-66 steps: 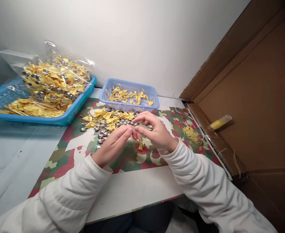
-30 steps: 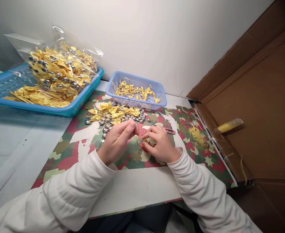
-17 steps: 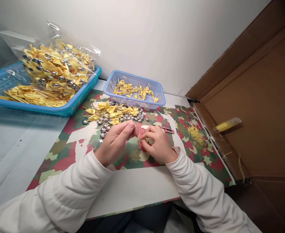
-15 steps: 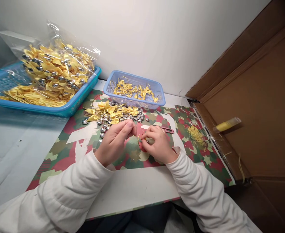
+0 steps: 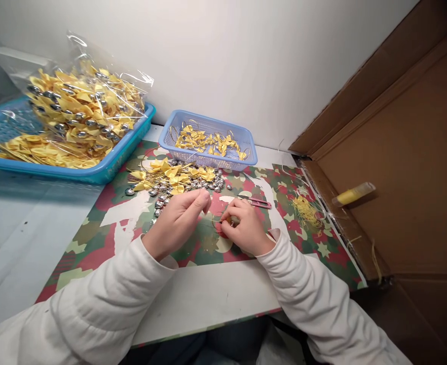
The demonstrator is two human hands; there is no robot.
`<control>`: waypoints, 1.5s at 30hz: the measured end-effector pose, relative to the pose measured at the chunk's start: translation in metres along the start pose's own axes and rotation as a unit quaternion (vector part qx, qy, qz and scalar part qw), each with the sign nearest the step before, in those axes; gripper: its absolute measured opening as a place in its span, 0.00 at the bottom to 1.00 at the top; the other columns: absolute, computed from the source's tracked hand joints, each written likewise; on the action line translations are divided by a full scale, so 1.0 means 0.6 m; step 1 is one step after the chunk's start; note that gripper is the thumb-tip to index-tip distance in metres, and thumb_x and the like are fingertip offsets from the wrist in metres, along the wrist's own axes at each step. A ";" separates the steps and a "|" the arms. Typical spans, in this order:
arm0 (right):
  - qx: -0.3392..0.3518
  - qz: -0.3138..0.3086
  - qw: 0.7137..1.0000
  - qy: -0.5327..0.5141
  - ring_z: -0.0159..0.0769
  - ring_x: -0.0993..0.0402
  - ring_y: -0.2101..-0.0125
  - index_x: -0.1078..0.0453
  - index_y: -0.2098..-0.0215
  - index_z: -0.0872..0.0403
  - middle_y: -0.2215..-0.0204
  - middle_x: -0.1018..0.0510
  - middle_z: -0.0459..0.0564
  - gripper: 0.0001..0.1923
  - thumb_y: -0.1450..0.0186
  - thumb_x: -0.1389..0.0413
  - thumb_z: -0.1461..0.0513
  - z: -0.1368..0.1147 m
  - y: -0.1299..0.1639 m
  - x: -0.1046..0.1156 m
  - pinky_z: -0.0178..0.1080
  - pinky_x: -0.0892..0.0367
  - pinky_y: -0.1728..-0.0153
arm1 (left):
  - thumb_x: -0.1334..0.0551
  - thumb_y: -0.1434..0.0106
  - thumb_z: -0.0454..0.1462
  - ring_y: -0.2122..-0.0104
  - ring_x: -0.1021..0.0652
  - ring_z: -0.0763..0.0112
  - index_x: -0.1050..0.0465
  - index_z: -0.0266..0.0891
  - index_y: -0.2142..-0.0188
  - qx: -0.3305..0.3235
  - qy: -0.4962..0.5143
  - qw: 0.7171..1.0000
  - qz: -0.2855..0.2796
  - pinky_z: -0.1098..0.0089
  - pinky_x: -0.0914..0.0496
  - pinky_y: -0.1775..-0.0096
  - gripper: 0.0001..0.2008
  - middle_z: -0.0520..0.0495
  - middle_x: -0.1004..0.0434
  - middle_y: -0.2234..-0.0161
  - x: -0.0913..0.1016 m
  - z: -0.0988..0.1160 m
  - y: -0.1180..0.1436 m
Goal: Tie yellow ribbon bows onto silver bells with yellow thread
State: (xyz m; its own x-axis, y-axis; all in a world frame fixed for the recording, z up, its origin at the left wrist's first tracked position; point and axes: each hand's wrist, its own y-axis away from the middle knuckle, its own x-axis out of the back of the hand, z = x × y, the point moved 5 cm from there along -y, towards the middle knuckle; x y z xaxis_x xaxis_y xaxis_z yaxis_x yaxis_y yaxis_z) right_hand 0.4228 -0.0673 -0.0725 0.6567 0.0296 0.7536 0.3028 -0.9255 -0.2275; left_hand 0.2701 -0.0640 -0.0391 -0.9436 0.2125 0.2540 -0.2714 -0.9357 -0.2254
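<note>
My right hand (image 5: 244, 225) pinches a thin gold cord (image 5: 214, 223), whose loop sticks out to the left of the fingertips. A small shiny piece shows under those fingers, too covered to name. My left hand (image 5: 181, 218) is closed, thumb pressed on the curled fingers, slightly left of the right hand; what it holds, if anything, is hidden. Just beyond the left hand lie yellow ribbon bows (image 5: 176, 177) on gold cords and a pile of small silver bells (image 5: 158, 204). A pink-handled cutter (image 5: 259, 203) rests behind the right hand.
A blue basket (image 5: 109, 170) at the left bears a clear bag (image 5: 86, 106) of yellow bows with bells. Behind the hands, a smaller blue basket (image 5: 208, 161) contains looped bows. Yellow thread scraps (image 5: 307, 210) lie rightward, beside a cardboard wall (image 5: 398, 152) with a yellow tube (image 5: 355, 194).
My left hand has drawn slightly away from the right, widening the gap. The cord loop at my right fingers now looks wider. The whole view has shifted a little.
</note>
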 end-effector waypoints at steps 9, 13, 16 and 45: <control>0.016 0.030 0.999 0.014 0.36 0.37 0.67 0.29 0.78 0.53 0.72 0.29 0.46 0.06 0.45 0.43 0.69 -0.001 0.002 0.009 0.41 0.40 0.62 | 0.40 0.40 0.35 0.72 0.27 0.72 0.25 0.39 0.77 0.010 -0.173 0.917 -0.359 0.73 0.35 0.68 0.10 0.50 0.27 0.72 -0.029 0.005 0.031; 0.027 0.052 0.998 0.026 0.36 0.37 0.67 0.29 0.77 0.53 0.72 0.29 0.47 0.06 0.44 0.44 0.68 -0.003 0.003 0.013 0.41 0.39 0.62 | 0.40 0.41 0.36 0.68 0.26 0.67 0.23 0.42 0.72 -0.073 -0.264 0.924 -0.265 0.69 0.34 0.64 0.07 0.48 0.26 0.68 -0.017 0.008 0.018; 0.040 0.067 0.996 0.029 0.36 0.37 0.67 0.28 0.76 0.53 0.71 0.29 0.47 0.06 0.43 0.44 0.68 -0.008 0.005 0.016 0.41 0.39 0.62 | 0.43 0.37 0.40 0.64 0.27 0.62 0.26 0.38 0.65 -0.136 -0.341 0.923 -0.115 0.65 0.34 0.62 0.09 0.44 0.26 0.64 -0.011 0.006 0.009; -0.020 0.023 0.996 -0.082 0.35 0.34 0.67 0.28 0.80 0.53 0.76 0.28 0.45 0.09 0.47 0.40 0.72 0.020 -0.001 -0.004 0.37 0.37 0.65 | 0.51 0.37 0.37 0.82 0.42 0.74 0.54 0.40 0.81 -0.069 -0.328 0.930 -0.150 0.68 0.49 0.75 0.17 0.54 0.48 0.84 -0.025 -0.024 0.003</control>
State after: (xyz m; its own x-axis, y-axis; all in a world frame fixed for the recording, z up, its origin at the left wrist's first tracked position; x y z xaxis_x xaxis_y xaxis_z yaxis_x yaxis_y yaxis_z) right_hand 0.4292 -0.0625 -0.0818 0.7736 0.0453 0.6321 0.2451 -0.9412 -0.2325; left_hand 0.2810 -0.0649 -0.0566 -0.5142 0.1985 0.8344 -0.5684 -0.8074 -0.1582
